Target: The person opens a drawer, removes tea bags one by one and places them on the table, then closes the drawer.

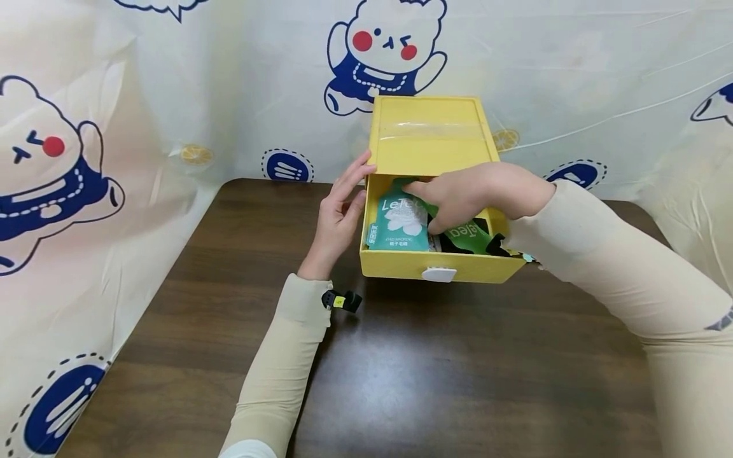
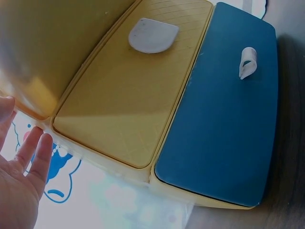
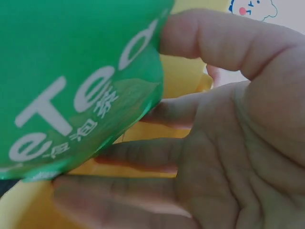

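Note:
A yellow drawer box [image 1: 429, 143] stands with its top drawer [image 1: 395, 262] pulled out. Inside lie a teal tea packet [image 1: 401, 222] marked LeTea with a white flower, and a green LeTea packet [image 1: 471, 238]. My right hand [image 1: 478, 194] reaches down into the drawer. In the right wrist view its thumb and fingers [image 3: 178, 36] grip the edge of a green tea packet [image 3: 81, 81]. My left hand [image 1: 339, 219] rests against the box's left side, fingers fairly straight; in the left wrist view that hand [image 2: 21, 176] is beside the box's edge.
Below the open drawer are a closed yellow drawer front [image 2: 114, 100] with a white tab and a closed blue drawer front [image 2: 221, 109] with a white loop. The box stands on a dark wooden table [image 1: 429, 369], before a cartoon-print cloth [image 1: 275, 83].

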`<state>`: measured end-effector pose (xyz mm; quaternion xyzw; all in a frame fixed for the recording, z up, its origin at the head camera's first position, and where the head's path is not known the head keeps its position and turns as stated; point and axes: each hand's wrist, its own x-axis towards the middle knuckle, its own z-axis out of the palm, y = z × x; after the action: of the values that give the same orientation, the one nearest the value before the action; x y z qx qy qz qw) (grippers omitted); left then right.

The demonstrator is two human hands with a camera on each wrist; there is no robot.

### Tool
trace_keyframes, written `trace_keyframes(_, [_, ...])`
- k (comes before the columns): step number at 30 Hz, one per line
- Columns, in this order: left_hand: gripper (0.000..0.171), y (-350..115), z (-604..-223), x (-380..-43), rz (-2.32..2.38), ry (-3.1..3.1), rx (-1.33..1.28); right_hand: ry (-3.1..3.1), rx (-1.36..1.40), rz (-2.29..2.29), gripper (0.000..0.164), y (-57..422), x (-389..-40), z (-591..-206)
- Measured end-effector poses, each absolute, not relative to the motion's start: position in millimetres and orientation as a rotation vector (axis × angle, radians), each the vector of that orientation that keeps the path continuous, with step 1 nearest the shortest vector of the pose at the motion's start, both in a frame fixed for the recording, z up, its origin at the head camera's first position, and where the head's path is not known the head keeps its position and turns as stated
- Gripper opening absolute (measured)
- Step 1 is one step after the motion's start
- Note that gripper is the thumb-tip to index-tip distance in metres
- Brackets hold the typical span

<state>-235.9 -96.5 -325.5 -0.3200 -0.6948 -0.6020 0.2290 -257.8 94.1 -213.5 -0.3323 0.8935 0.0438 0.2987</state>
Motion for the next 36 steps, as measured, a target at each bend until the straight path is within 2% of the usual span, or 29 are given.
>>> trace_keyframes(5, [0.036, -96.0, -326.5, -235.2, -1.667, -1.905, -0.879, 2.455, -0.926, 0.091, 0.031, 94.4, -256.9, -208.4])
trace_keyframes(7, [0.036, -95.8, -326.2, -235.2, -1.666, -1.897, -0.880, 2.471, -0.938, 0.094, 0.020, 94.8, -256.4, -206.1])
trace_keyframes(16, [0.035, -94.6, -323.8, -235.4, -1.660, -1.899, -0.881, 2.504, -1.024, -0.003, 0.014, 100.3, -253.6, -185.2])
trace_keyframes(21, [0.036, -94.7, -324.6, -235.4, -1.664, -1.906, -0.878, 2.516, -1.081, -0.056, 0.023, 106.8, -253.4, -179.8])
trace_keyframes(26, [0.036, -94.3, -327.6, -234.0, -1.665, -1.911, -0.884, 2.551, -1.023, -0.157, 0.012, 110.1, -251.5, -182.3])
trace_keyframes(31, [0.034, -94.2, -328.3, -234.2, -1.672, -1.899, -0.889, 2.580, -0.946, -0.241, 0.027, 111.1, -247.1, -175.2])
trace_keyframes(36, [0.034, -95.9, -327.3, -236.1, -1.673, -1.891, -0.885, 2.573, -0.925, -0.311, 0.023, 110.2, -244.2, -167.4])
